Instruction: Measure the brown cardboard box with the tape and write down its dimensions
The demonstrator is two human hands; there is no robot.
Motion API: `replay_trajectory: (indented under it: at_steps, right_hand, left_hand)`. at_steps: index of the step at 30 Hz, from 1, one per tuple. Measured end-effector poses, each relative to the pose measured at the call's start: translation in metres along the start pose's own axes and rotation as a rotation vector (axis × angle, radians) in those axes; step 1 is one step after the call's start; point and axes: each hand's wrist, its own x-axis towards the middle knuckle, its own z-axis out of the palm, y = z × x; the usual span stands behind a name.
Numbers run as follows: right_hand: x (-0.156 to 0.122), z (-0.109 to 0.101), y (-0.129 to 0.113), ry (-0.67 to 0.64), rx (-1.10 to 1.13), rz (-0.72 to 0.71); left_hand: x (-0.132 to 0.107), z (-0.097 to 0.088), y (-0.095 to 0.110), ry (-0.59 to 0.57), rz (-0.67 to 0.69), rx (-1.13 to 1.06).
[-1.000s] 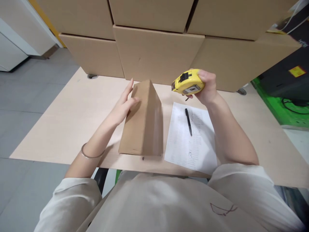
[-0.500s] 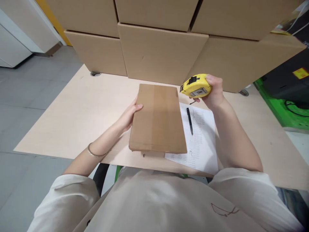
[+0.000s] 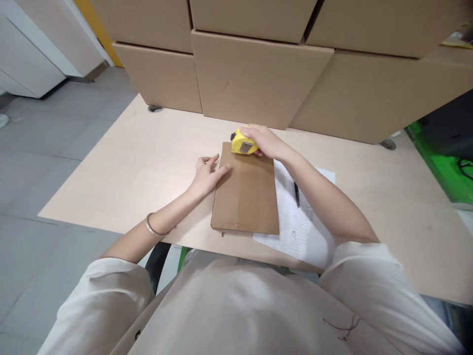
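Note:
A small brown cardboard box (image 3: 247, 195) lies flat on the light wooden table (image 3: 121, 172) in front of me. My left hand (image 3: 207, 173) rests at the box's left edge, fingers spread and touching its side. My right hand (image 3: 263, 140) is closed around a yellow tape measure (image 3: 242, 143) and holds it on the far edge of the box. A printed sheet of paper (image 3: 301, 222) lies to the right of the box, partly under it and under my right forearm. A black pen (image 3: 296, 193) lies on the sheet.
Several large cardboard boxes (image 3: 258, 74) are stacked along the far side of the table. Grey floor and white cabinets (image 3: 33, 59) are at the left. A green-and-black object (image 3: 443, 153) stands at the right. A chair edge shows under the table's near edge.
The box went from standing on edge to lying flat on the table. My right hand brought the tape measure down and left onto the box's far edge. My left hand stayed at the left side.

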Motion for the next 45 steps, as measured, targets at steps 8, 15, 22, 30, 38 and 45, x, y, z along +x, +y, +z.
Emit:
replay_trajectory:
  at_steps: [8,15,22,30,38,45]
  right_hand:
    - [0.028,0.028,-0.015,-0.040,-0.258,0.011]
    - [-0.024,-0.045,0.010,0.038,-0.213,0.117]
    - [-0.070,-0.089,0.051,0.150,-0.116,0.159]
    - [-0.067,-0.074,0.053,0.194,-0.045,0.155]
    - [-0.068,-0.082,0.055,0.172,-0.014,0.162]
    - [-0.048,-0.043,0.009,0.013,-0.125,0.125]
  left_hand:
    - [0.023,0.014,0.011,-0.173,0.089,-0.220]
    - [0.027,0.016,-0.002,-0.259,-0.083,-0.301]
    - [0.027,0.014,-0.002,-0.320,-0.082,-0.341]
    - [0.023,0.015,0.004,-0.331,-0.146,-0.357]
    - [0.027,0.016,-0.003,-0.303,-0.068,-0.362]
    - [0.029,0.021,-0.004,-0.299,-0.014,-0.328]
